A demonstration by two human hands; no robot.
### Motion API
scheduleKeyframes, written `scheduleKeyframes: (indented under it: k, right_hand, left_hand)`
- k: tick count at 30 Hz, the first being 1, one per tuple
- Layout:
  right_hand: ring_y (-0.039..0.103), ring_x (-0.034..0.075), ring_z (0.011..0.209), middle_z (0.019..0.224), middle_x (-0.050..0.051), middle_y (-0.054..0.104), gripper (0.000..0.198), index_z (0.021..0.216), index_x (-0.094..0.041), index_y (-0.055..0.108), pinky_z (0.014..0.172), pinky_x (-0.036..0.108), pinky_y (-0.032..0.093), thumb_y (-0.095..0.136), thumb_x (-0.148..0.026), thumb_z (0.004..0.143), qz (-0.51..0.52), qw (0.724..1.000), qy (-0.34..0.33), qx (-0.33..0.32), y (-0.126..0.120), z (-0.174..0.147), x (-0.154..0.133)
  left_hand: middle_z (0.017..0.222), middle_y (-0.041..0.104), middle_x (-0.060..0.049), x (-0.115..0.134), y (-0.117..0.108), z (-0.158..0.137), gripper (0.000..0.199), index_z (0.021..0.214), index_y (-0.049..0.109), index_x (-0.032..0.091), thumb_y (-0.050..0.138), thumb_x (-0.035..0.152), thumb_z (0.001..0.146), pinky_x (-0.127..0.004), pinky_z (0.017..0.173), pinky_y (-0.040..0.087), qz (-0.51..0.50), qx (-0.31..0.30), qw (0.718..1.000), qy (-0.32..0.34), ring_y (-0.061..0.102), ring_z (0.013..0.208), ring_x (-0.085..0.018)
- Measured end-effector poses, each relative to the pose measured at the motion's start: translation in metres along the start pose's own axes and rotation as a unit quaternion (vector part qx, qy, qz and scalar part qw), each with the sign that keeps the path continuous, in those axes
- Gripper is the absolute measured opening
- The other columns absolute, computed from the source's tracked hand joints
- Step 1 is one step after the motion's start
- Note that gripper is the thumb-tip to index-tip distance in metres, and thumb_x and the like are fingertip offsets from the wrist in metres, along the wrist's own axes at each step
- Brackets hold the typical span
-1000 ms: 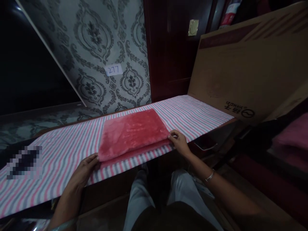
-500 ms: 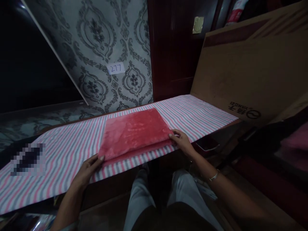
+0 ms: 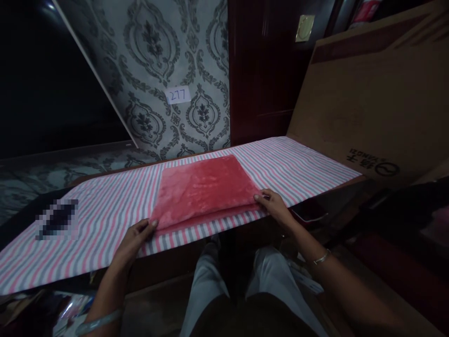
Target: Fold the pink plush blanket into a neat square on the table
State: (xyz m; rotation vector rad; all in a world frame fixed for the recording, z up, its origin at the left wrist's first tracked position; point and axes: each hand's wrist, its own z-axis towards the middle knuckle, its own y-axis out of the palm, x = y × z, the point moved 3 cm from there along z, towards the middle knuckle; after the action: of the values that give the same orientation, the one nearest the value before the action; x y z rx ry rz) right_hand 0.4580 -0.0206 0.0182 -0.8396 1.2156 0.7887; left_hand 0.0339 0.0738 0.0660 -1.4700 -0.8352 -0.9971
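Observation:
A folded plush cloth (image 3: 206,185), pinkish red with a soft nap, lies flat on a striped sheet (image 3: 294,173). Its layers show along the near edge, and faint press marks run across the middle. My left hand (image 3: 135,238) pinches the near left corner between thumb and fingers. At the near right corner, my right hand (image 3: 275,206) grips the upper layer the same way, thumb on top. The fingertips under the cloth are hidden on both sides.
A large cardboard sheet (image 3: 368,98) leans at the right end of the table. A dark screen (image 3: 59,84) stands at the left. Behind are patterned wallpaper with a paper label (image 3: 177,95) and a dark red door (image 3: 263,70). A blurred dark patch (image 3: 58,220) lies on the sheet's left.
The whole view has shifted slightly, so everything sits a little further right. Both hands keep their hold on the cloth's near corners, and the cloth looks the same.

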Motion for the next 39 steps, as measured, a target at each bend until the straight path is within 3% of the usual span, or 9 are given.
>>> scheduleKeyframes:
  k: [5,10,16,18,21,24,28,32,39]
  right_hand:
    - [0.051,0.015,0.058,0.065,-0.001,0.057,0.051,0.082,-0.018,0.064,0.054,0.027,0.041,0.068,-0.067,0.066,0.024,0.999,0.011,-0.031,0.006,0.005,-0.014]
    - [0.054,0.018,0.068,0.069,0.002,0.057,0.048,0.068,-0.019,0.062,0.062,0.03,0.044,0.064,-0.066,0.066,-0.054,0.996,-0.056,0.035,0.003,0.009,-0.012]
    - [0.052,0.017,0.06,0.065,0.001,0.054,0.048,0.067,-0.019,0.061,0.057,0.031,0.043,0.06,-0.067,0.068,-0.105,0.994,-0.035,0.008,-0.003,0.004,0.006]
    - [0.056,0.019,0.063,0.072,0.003,0.059,0.047,0.074,-0.018,0.064,0.06,0.033,0.047,0.06,-0.065,0.071,-0.144,0.986,-0.078,0.028,-0.008,0.007,0.0]
    - [0.063,0.026,0.087,0.098,0.01,0.067,0.043,0.098,-0.019,0.068,0.079,0.041,0.052,0.055,-0.057,0.083,-0.209,0.952,-0.206,0.082,-0.003,0.019,-0.031]
    - [0.056,0.03,0.12,0.126,0.015,0.063,0.048,0.124,-0.019,0.063,0.104,0.048,0.043,0.047,-0.051,0.092,-0.276,0.904,-0.322,0.052,0.031,0.042,-0.074]
    - [0.031,0.035,0.145,0.157,0.014,0.038,0.064,0.151,-0.02,0.04,0.116,0.055,0.026,0.042,-0.053,0.096,-0.405,0.854,-0.324,-0.043,0.096,0.065,-0.1]
    - [0.022,0.039,0.148,0.162,0.009,0.03,0.065,0.154,-0.03,0.036,0.114,0.064,0.018,0.04,-0.059,0.096,-0.516,0.815,-0.24,-0.111,0.131,0.059,-0.06]
    - [0.026,0.038,0.147,0.162,0.007,0.032,0.062,0.152,-0.031,0.04,0.115,0.063,0.02,0.044,-0.057,0.095,-0.526,0.808,-0.246,-0.097,0.132,0.05,-0.022]
  left_hand:
    - [0.061,0.056,0.001,0.004,0.005,0.006,0.064,0.059,0.061,0.018,0.072,0.081,0.048,-0.026,0.06,0.04,-0.004,0.035,0.999,0.015,0.047,0.063,-0.015]
    - [0.062,0.055,0.001,-0.003,0.006,0.009,0.067,0.061,0.058,0.019,0.067,0.084,0.05,-0.027,0.061,0.04,0.004,0.098,0.995,0.027,0.048,0.065,-0.016]
    - [0.056,0.052,0.002,-0.01,0.0,0.009,0.068,0.058,0.057,0.019,0.061,0.087,0.05,-0.028,0.057,0.038,0.08,0.012,0.997,-0.011,0.046,0.059,-0.015]
    - [0.058,0.055,0.0,-0.005,-0.008,0.013,0.064,0.061,0.06,0.019,0.058,0.084,0.058,-0.029,0.057,0.041,0.118,0.02,0.993,0.007,0.05,0.059,-0.017]
    - [0.081,0.069,-0.009,0.019,-0.012,0.029,0.061,0.08,0.069,0.018,0.05,0.076,0.07,-0.036,0.069,0.05,0.207,0.119,0.966,0.102,0.063,0.076,-0.025]
    - [0.126,0.065,-0.018,0.058,0.015,0.049,0.066,0.116,0.067,0.013,0.042,0.064,0.083,-0.043,0.099,0.048,0.282,0.128,0.922,0.231,0.059,0.118,-0.031]
    - [0.156,0.039,-0.02,0.09,0.081,0.069,0.067,0.142,0.05,0.012,0.045,0.055,0.091,-0.049,0.119,0.027,0.402,0.059,0.866,0.292,0.032,0.146,-0.032]
    - [0.161,0.03,-0.015,0.064,0.12,0.072,0.068,0.15,0.041,0.023,0.046,0.058,0.092,-0.065,0.117,0.018,0.494,-0.009,0.841,0.22,0.02,0.15,-0.038]
    - [0.162,0.028,-0.013,0.037,0.126,0.058,0.066,0.152,0.038,0.026,0.043,0.057,0.094,-0.069,0.116,0.014,0.504,0.024,0.835,0.218,0.02,0.15,-0.038]
